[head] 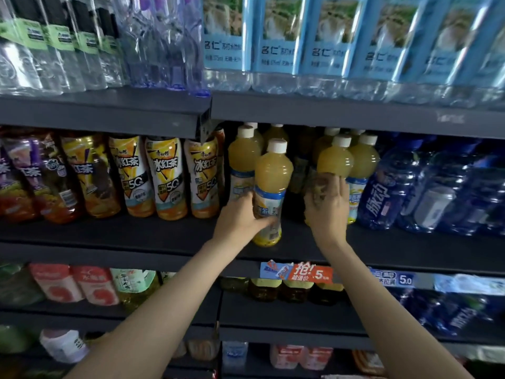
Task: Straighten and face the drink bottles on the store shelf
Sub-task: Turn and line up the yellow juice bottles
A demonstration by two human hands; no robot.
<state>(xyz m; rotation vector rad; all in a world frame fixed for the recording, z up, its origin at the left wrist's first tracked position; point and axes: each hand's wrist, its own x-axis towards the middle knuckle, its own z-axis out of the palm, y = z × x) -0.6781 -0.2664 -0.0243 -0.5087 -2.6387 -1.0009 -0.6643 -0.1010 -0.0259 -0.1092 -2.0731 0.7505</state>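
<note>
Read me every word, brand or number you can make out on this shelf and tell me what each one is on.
"冰红茶" and "50": on the iced tea bottles.
"名仁": on the light blue water labels, top shelf.
"脉动": on the blue bottle.
"抢!", "超值价", "5": on the orange price tag.
"5.0": on the blue shelf tag.
Yellow juice bottle label and all finer print: too blurred.

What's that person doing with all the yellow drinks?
A person is tidying a store shelf of drinks. The left hand holds a yellow juice bottle near the shelf's front edge. The right hand reaches round a second yellow bottle farther back, its fingers straight against it. More yellow bottles stand behind, with iced tea bottles on the left and blue bottles on the right.
</note>
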